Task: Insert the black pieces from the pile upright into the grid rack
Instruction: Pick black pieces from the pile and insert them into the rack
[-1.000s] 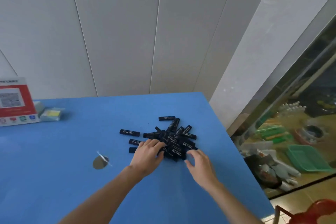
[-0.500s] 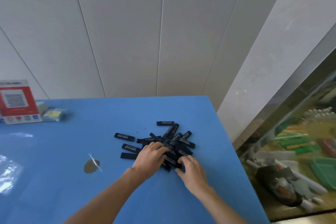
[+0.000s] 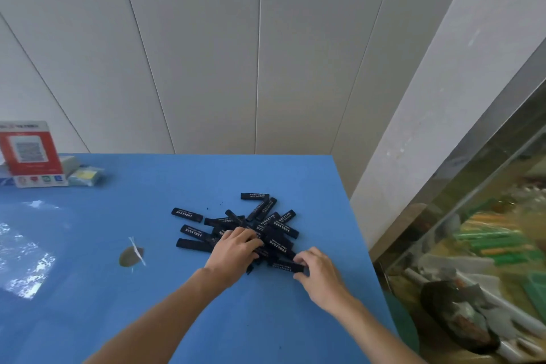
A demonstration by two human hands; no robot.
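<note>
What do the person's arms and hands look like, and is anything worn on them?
Both forearms are bare as far as the picture shows: no sleeves, gloves, watch or bracelet. The left hand and right hand show no rings or markings that I can make out. The fingers are uncovered, with short nails.

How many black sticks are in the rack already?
None that I can see: no grid rack is in view. The black pieces all lie flat in a pile on the blue table. The right hand pinches one piece; the left hand rests on the pile. All inserting remains.
</note>
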